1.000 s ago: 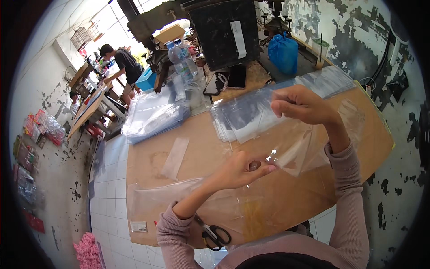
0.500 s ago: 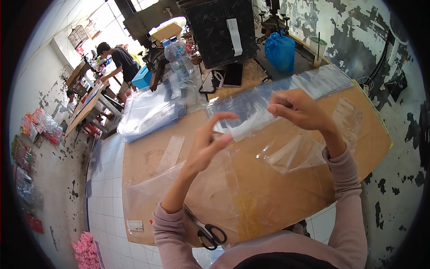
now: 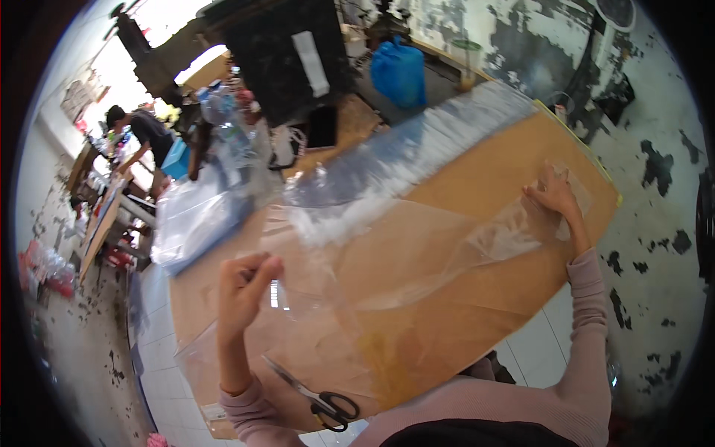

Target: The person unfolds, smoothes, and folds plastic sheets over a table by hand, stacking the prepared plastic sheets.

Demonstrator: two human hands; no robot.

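Clear plastic sheet (image 3: 417,249) spanning the worktop (image 3: 462,331), partly spread, not yet smooth. The left hand (image 3: 247,287) pinches its left end; the right hand (image 3: 555,195), fingers splayed, lies over its other end, near the right edge. Scissors (image 3: 328,406) untouched, near edge.

- Dusty pink top (image 3: 484,402) in ribbed knit, long-sleeved
- Left sleeve (image 3: 257,411) pink and wrinkled, its cuff ending on the forearm
- Right sleeve (image 3: 588,313) the same pink, folds bunched near the cuff
- Black cloth (image 3: 477,435) with a curved edge, near middle
- Left hand (image 3: 244,290) and right hand (image 3: 555,194) bare
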